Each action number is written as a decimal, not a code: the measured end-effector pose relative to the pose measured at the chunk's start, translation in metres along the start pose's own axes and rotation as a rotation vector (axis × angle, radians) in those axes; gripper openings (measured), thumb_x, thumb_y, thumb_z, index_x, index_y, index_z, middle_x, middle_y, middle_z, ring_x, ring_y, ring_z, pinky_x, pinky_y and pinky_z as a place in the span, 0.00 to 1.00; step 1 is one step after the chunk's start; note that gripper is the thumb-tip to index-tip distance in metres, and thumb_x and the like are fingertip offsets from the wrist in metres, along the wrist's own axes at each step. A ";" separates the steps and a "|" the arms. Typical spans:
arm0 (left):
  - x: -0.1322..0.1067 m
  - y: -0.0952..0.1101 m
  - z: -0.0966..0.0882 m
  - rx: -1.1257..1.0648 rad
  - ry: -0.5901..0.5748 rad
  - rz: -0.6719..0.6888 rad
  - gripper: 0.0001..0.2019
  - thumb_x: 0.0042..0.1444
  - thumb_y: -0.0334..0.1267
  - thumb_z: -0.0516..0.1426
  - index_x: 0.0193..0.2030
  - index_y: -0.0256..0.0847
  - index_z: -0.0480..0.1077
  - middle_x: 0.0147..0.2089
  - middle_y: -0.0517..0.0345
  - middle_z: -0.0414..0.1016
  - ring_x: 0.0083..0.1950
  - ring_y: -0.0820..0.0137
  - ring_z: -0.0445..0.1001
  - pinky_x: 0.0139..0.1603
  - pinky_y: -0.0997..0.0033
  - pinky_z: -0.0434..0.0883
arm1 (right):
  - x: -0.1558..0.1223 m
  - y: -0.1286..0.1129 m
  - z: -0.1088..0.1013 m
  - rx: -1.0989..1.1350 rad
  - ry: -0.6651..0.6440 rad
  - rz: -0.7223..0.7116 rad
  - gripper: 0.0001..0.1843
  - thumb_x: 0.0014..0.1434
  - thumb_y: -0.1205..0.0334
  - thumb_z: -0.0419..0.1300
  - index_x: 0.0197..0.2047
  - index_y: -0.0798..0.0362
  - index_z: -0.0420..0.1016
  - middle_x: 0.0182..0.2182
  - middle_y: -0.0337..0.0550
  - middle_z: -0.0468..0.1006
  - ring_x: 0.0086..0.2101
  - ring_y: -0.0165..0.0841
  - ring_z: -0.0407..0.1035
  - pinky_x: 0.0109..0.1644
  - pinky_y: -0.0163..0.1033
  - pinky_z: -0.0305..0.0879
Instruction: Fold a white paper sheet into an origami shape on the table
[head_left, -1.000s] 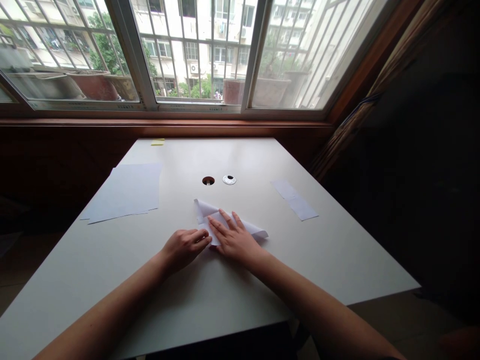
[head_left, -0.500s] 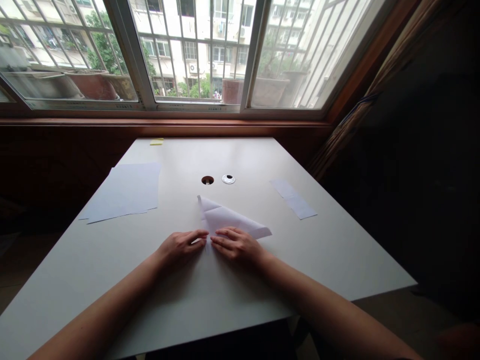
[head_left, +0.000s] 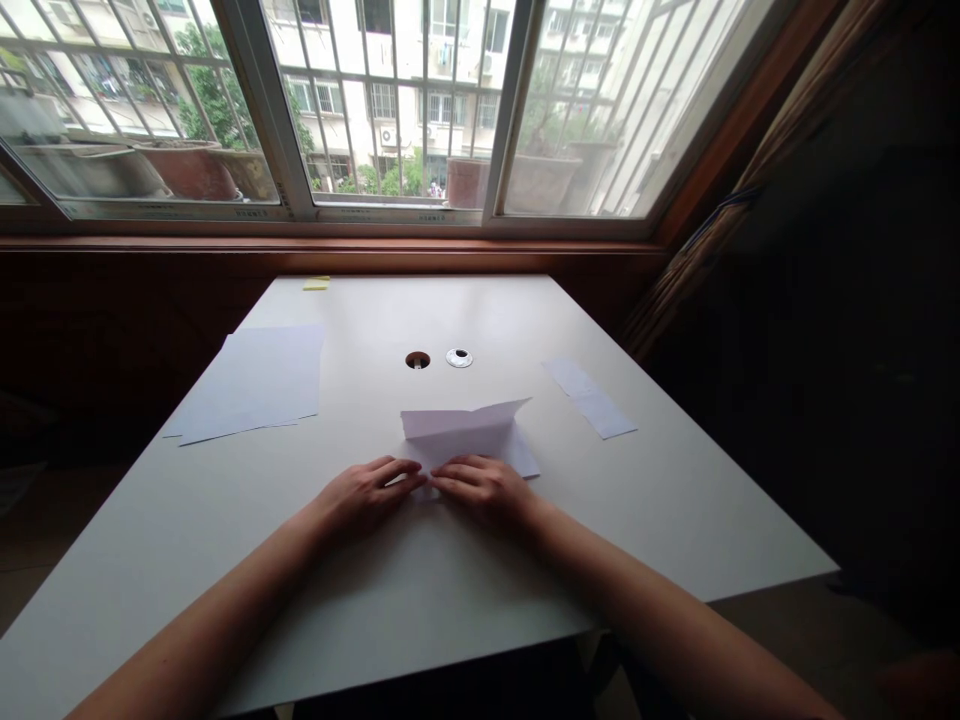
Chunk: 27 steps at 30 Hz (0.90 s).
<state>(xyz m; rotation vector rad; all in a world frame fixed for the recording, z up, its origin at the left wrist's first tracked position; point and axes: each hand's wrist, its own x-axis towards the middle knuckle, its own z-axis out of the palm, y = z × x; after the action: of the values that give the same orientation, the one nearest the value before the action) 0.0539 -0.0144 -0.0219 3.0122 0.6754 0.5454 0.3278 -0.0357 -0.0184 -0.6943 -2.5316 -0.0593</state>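
Note:
A folded white sheet of paper lies on the white table in front of me, its far flap lifted and standing up. My left hand and my right hand rest side by side at the paper's near corner. The fingertips of both hands meet there and pinch or press the paper's near edge; the fingers are curled together.
A stack of white sheets lies at the left. Two small paper strips lie at the right. A cable hole and its round cap sit mid-table. A yellow note lies by the far edge, under the window.
My right hand slid back from lying flat on the paper to its near corner. The top layer, flat a second ago, now stands up as an opened flap.

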 end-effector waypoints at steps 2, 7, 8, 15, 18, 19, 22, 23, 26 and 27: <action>0.000 0.001 -0.004 -0.039 -0.017 0.007 0.20 0.67 0.31 0.48 0.64 0.45 0.65 0.57 0.48 0.73 0.52 0.65 0.74 0.50 0.65 0.77 | -0.006 0.004 -0.005 0.080 0.049 0.121 0.11 0.67 0.64 0.54 0.48 0.50 0.76 0.40 0.45 0.81 0.40 0.35 0.73 0.44 0.40 0.72; 0.001 0.002 -0.006 -0.136 0.004 0.011 0.18 0.67 0.32 0.49 0.61 0.44 0.68 0.58 0.48 0.73 0.54 0.64 0.73 0.53 0.62 0.76 | -0.028 0.038 -0.017 0.142 0.364 0.590 0.10 0.65 0.54 0.58 0.41 0.51 0.74 0.36 0.46 0.75 0.37 0.37 0.71 0.44 0.44 0.72; 0.001 0.002 -0.006 -0.151 0.009 0.013 0.18 0.67 0.32 0.50 0.61 0.44 0.68 0.58 0.48 0.73 0.55 0.64 0.73 0.54 0.61 0.76 | -0.032 0.047 -0.017 0.131 0.432 0.681 0.14 0.63 0.51 0.59 0.44 0.52 0.73 0.38 0.48 0.74 0.38 0.38 0.71 0.44 0.45 0.72; 0.002 -0.001 -0.003 -0.133 0.019 0.019 0.17 0.65 0.32 0.52 0.59 0.46 0.69 0.58 0.51 0.74 0.63 0.61 0.68 0.60 0.55 0.71 | -0.040 0.091 -0.011 0.151 0.294 0.975 0.35 0.56 0.42 0.63 0.60 0.54 0.67 0.41 0.50 0.78 0.45 0.45 0.68 0.51 0.54 0.66; 0.003 -0.002 -0.002 -0.104 0.013 0.028 0.16 0.64 0.31 0.52 0.57 0.46 0.70 0.59 0.52 0.74 0.67 0.60 0.64 0.64 0.51 0.67 | -0.032 0.091 -0.015 0.225 0.241 1.026 0.25 0.58 0.45 0.60 0.53 0.53 0.74 0.35 0.45 0.79 0.40 0.42 0.70 0.46 0.47 0.68; 0.004 -0.002 -0.002 -0.100 0.014 0.028 0.16 0.64 0.31 0.53 0.57 0.45 0.70 0.59 0.52 0.73 0.68 0.60 0.63 0.66 0.50 0.66 | -0.028 0.090 -0.018 0.258 0.221 1.032 0.22 0.59 0.46 0.59 0.49 0.52 0.75 0.34 0.43 0.78 0.37 0.39 0.71 0.43 0.44 0.68; 0.006 -0.001 -0.003 -0.097 0.016 0.013 0.13 0.63 0.32 0.54 0.53 0.44 0.70 0.63 0.51 0.69 0.70 0.59 0.59 0.69 0.48 0.62 | -0.018 0.086 -0.026 0.316 0.190 1.012 0.16 0.60 0.49 0.57 0.42 0.51 0.76 0.33 0.41 0.78 0.32 0.36 0.71 0.37 0.39 0.66; 0.007 -0.001 -0.003 -0.094 0.012 0.004 0.11 0.63 0.32 0.54 0.52 0.43 0.70 0.65 0.50 0.67 0.71 0.58 0.56 0.70 0.47 0.61 | -0.015 0.085 -0.029 0.306 0.190 0.994 0.15 0.60 0.50 0.57 0.42 0.51 0.76 0.33 0.40 0.79 0.32 0.35 0.71 0.36 0.39 0.66; 0.008 0.000 -0.004 -0.089 -0.015 -0.034 0.07 0.63 0.34 0.54 0.46 0.40 0.70 0.69 0.48 0.60 0.73 0.55 0.51 0.71 0.44 0.57 | -0.006 0.077 -0.034 0.210 0.198 0.901 0.13 0.61 0.53 0.58 0.44 0.51 0.76 0.34 0.42 0.79 0.33 0.36 0.71 0.38 0.41 0.67; 0.008 0.000 -0.004 -0.093 -0.021 -0.043 0.06 0.63 0.34 0.54 0.45 0.40 0.70 0.70 0.46 0.59 0.73 0.54 0.51 0.71 0.44 0.57 | -0.003 0.074 -0.035 0.175 0.204 0.862 0.13 0.61 0.53 0.58 0.45 0.51 0.76 0.35 0.43 0.79 0.33 0.37 0.71 0.39 0.41 0.68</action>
<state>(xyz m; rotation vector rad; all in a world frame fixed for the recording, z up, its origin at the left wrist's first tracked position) 0.0591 -0.0109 -0.0161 2.9060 0.6921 0.5269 0.3822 0.0207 0.0040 -1.5387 -1.8353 0.3627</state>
